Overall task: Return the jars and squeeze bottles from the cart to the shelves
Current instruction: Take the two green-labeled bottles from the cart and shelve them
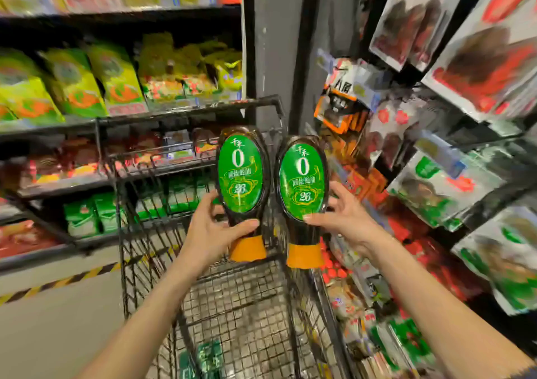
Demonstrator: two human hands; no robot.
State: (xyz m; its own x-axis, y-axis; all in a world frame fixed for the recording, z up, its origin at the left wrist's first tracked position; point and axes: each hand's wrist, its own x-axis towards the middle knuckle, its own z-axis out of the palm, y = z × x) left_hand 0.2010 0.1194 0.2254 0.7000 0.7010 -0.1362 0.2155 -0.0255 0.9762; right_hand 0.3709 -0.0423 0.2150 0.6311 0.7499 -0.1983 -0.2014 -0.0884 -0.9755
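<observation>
We have a squeeze bottle in each hand, both raised above the wire cart [273, 265] with their orange caps pointing down. Our left hand [212, 230] is clenched around the neck of the left squeeze bottle [240, 175], thumb lying across the front just under the green label and the other fingers [207, 201] curled behind its left side. Our right hand [345, 216] grasps the right squeeze bottle [302, 181] low on its right flank, thumb pressed to the lower edge of the label. The two bottles sit just beside each other, nearly touching at the shoulders. Filled with dark sauce, they probably carry real weight for their size, and the smooth plastic walls likely give under pressure and could slip, so the narrow waist above the cap seems the surest place to hold, where the fingers wrap fully around. Squeezing the belly hard risks forcing sauce toward the cap. Packed shelves [453, 146] stand close at the right and shelves of green bags [75, 88] at the far left; another green item [203, 358] lies blurred in the near cart floor.
</observation>
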